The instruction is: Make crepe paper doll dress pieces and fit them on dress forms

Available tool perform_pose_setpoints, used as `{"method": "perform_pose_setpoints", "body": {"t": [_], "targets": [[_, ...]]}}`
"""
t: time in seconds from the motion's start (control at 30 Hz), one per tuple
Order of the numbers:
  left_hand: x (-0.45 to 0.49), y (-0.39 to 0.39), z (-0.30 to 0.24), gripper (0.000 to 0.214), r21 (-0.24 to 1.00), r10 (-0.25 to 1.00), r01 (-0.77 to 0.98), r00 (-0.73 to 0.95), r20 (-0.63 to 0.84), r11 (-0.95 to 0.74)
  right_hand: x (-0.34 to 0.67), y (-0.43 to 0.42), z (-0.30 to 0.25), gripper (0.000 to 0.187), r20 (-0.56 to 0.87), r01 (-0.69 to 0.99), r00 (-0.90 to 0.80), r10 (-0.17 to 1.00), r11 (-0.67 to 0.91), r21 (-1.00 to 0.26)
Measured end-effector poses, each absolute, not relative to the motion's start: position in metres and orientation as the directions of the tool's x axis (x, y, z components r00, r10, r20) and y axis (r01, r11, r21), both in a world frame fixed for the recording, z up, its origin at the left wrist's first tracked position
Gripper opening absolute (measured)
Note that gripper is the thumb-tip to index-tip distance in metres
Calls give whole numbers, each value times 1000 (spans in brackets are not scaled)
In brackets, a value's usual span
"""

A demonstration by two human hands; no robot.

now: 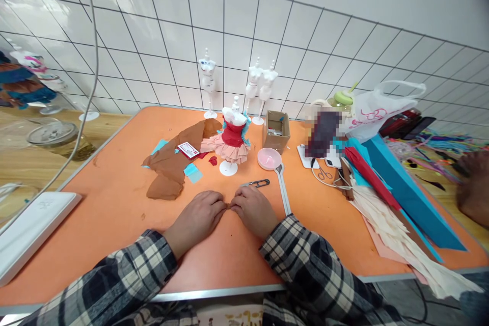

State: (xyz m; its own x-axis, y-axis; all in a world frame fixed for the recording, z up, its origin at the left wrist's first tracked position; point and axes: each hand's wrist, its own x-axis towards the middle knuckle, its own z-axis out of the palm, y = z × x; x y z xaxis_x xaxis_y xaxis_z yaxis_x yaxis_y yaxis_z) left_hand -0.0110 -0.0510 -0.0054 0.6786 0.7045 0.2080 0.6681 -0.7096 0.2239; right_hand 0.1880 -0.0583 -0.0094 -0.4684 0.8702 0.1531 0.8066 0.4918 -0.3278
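Observation:
My left hand (200, 214) and my right hand (255, 211) meet near the table's front middle, fingertips pinched. Between them is a small piece of brown crepe-like paper (228, 207), mostly covered by the fingers. Black-handled thread snips (260, 183) lie just beyond my right hand. Behind stands a mini dress form (234, 121) wearing a red bodice (232, 135) and a ruffled pink skirt (229, 150). To its left a larger crumpled brown sheet (168, 163) lies with blue scraps (193, 172) and a red-and-white card (188, 150).
Bare white dress forms (208, 79) stand along the tiled wall. A pink bowl (269, 159), cardboard box (276, 132) and scissors (324, 173) are right of centre. Coloured strips (382, 209) overhang the front right edge. A white power strip-like block (42, 234) lies left; another person's hand (473, 188) is far right.

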Motion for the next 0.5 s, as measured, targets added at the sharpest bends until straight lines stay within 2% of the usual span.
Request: {"method": "perform_pose_setpoints", "body": {"t": [0.3,0.37,0.5], "targets": [[-10,-52,-5,24,263,747,707,657,102,-657,189,-59,-6,16,111,831,-469,876,480,-281],[-9,-52,-3,24,263,758,720,648,80,-643,188,-59,-6,15,136,826,-481,866,499,-261],[-8,-53,0,18,296,743,689,655,135,-661,186,-61,-8,13,219,810,-501,838,542,-222]]}}
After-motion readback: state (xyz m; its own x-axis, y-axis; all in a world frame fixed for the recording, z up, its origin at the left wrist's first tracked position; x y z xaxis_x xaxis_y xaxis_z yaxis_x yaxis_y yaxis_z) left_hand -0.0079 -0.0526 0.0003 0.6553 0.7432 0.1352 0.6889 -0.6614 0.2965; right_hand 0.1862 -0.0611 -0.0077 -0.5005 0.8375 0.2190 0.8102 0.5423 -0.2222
